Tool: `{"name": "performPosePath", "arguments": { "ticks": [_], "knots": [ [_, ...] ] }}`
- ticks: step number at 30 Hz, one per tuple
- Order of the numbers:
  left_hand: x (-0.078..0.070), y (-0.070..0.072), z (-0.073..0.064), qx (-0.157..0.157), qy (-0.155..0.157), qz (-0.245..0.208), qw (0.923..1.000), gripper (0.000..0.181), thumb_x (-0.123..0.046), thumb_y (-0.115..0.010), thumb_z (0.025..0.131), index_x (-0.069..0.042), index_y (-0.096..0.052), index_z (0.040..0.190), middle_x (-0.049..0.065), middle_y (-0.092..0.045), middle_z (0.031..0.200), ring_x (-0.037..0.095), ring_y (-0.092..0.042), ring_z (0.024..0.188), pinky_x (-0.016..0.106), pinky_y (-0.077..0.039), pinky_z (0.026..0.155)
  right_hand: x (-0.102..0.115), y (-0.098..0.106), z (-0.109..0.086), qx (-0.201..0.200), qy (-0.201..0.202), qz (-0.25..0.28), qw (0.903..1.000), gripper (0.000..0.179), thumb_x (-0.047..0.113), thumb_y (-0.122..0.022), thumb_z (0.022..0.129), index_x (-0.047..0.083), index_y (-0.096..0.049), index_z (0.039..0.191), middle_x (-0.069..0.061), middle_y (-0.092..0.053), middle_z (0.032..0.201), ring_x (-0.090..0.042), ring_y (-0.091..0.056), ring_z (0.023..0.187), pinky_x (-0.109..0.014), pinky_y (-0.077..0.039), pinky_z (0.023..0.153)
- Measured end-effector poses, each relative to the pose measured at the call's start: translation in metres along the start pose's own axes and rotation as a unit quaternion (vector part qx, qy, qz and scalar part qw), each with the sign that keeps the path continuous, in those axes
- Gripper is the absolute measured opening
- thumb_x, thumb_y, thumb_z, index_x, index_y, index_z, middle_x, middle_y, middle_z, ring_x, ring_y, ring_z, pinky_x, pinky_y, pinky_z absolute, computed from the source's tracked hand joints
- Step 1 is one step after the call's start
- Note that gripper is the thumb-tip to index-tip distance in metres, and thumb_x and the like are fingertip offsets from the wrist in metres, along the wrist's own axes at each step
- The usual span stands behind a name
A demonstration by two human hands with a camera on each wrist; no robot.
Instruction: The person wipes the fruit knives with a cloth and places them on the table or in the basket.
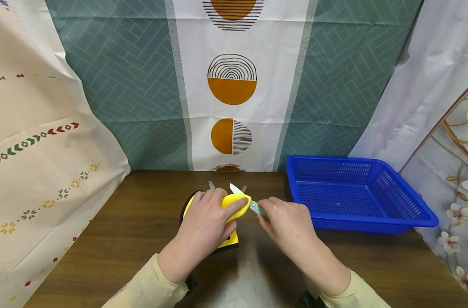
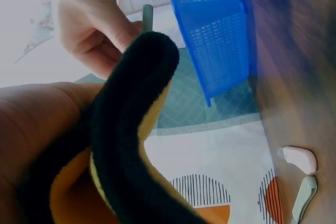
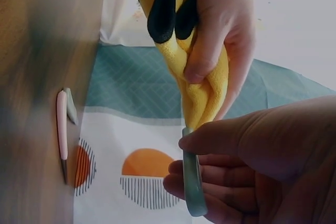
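My left hand grips a bunched yellow cloth with black edging, folded round the blade of a folding knife. My right hand holds the knife's pale green handle between thumb and fingers. A pale blade tip shows past the cloth in the head view, in line with the handle; most of the blade is hidden. In the right wrist view the cloth meets the handle's end, close to the right thumb. The cloth's lower part hangs below the left hand.
Behind the hands, a pink-handled knife and another pale green knife lie on the wooden table. A blue plastic basket stands at the right. Patterned fabric hangs at the back and sides.
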State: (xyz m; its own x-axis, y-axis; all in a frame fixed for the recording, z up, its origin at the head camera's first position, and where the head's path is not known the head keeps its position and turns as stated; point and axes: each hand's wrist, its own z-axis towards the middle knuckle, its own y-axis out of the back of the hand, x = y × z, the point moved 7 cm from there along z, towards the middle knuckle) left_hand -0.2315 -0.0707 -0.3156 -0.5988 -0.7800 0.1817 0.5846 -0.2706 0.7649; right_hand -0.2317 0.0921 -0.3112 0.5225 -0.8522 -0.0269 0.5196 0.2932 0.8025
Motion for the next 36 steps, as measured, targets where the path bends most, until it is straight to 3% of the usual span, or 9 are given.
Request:
{"name": "performPosePath", "arguments": {
  "ticks": [13, 20, 23, 29, 36],
  "knots": [
    [0.013, 0.003, 0.000, -0.006, 0.016, 0.016, 0.9997, 0.052, -0.023, -0.088, 0.085, -0.031, -0.078, 0.135, 0.012, -0.062, 0.099, 0.031, -0.059, 0.079, 0.044, -0.048, 0.071, -0.002, 0.002, 0.000, 0.000, 0.000, 0.001, 1.0000, 0.022, 0.015, -0.095, 0.084, 0.015, -0.075, 0.092, 0.008, -0.060, 0.073, -0.009, -0.055, 0.054, -0.032, -0.042, 0.045],
    [0.020, 0.007, 0.000, -0.041, 0.018, 0.020, 0.9988, 0.036, -0.031, -0.087, 0.094, -0.029, -0.080, 0.129, 0.012, -0.061, 0.095, 0.030, -0.057, 0.074, 0.043, -0.046, 0.067, -0.003, 0.002, 0.000, 0.001, 0.000, 0.002, 1.0000, 0.022, 0.015, -0.096, 0.084, 0.016, -0.075, 0.090, 0.009, -0.060, 0.073, -0.009, -0.055, 0.054, -0.031, -0.042, 0.045],
    [0.025, 0.008, 0.000, -0.044, 0.023, 0.018, 0.9986, 0.036, -0.029, -0.088, 0.092, -0.029, -0.081, 0.127, 0.012, -0.061, 0.093, 0.030, -0.057, 0.073, 0.043, -0.045, 0.065, -0.003, 0.003, 0.000, -0.005, 0.002, 0.003, 1.0000, 0.023, 0.014, -0.095, 0.083, 0.016, -0.074, 0.090, 0.009, -0.061, 0.073, -0.010, -0.055, 0.054, -0.032, -0.042, 0.045],
    [0.036, 0.004, -0.001, -0.007, 0.047, 0.023, 0.9986, 0.048, -0.024, -0.092, 0.087, -0.029, -0.079, 0.132, 0.013, -0.062, 0.098, 0.032, -0.059, 0.079, 0.047, -0.048, 0.071, -0.004, 0.003, -0.001, -0.011, 0.004, 0.003, 0.9999, 0.023, 0.013, -0.096, 0.082, 0.017, -0.074, 0.089, 0.010, -0.059, 0.072, -0.010, -0.053, 0.053, -0.032, -0.042, 0.045],
    [0.048, 0.000, -0.003, 0.031, 0.073, 0.030, 0.9964, 0.047, -0.021, -0.084, 0.089, -0.029, -0.077, 0.135, 0.014, -0.061, 0.100, 0.034, -0.060, 0.084, 0.048, -0.049, 0.073, -0.005, 0.003, -0.001, -0.011, 0.003, 0.004, 0.9999, 0.022, 0.012, -0.096, 0.082, 0.016, -0.077, 0.093, 0.009, -0.060, 0.073, -0.013, -0.055, 0.053, -0.035, -0.045, 0.046]
  ]
}}
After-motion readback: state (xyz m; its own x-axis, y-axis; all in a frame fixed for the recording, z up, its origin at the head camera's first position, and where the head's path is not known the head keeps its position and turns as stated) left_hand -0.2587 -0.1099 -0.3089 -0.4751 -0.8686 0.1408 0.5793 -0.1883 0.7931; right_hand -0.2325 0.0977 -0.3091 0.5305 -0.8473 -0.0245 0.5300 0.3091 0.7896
